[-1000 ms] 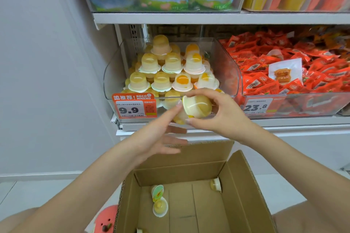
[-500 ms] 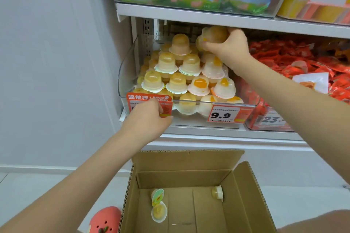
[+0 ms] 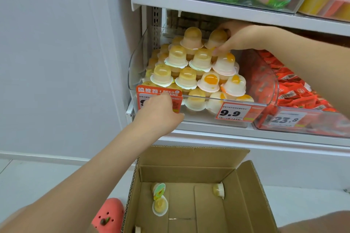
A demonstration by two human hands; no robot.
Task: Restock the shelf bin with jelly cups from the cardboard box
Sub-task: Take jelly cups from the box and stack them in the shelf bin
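**A:** Start with the biggest thing.

**B:** The shelf unit. Its upper shelf is cut off at the top edge, so the packs there show only in part. Below it stands the clear shelf bin, at the left end of the lower shelf, heaped with jelly cups lying dome-up in a stepped pile. The lower layers are hidden behind the front ones.

**A:** And the cardboard box?

**B:** On the floor below the shelf, flaps open. Its near edge runs out of the picture. Inside, two cups lie against the left wall, one cup near the back right corner, and a sliver of something pale shows at the bottom edge; I cannot tell what it is.

**A:** The hands?

**B:** The right hand reaches in under the upper shelf, fingers curled round the held cup at the top right of the pile, beside the topmost cup. The fingertips behind it are hidden. The left hand rests at the bin's front left corner, fingers bent over the orange price tag, covering most of its number; whether it pinches the tag or only presses on it I cannot tell.

**A:** Anything smaller?

**B:** A second tag reading 9.9 at the bin's front right, red packets in the neighbouring bin, and a pink shoe at the box's left.
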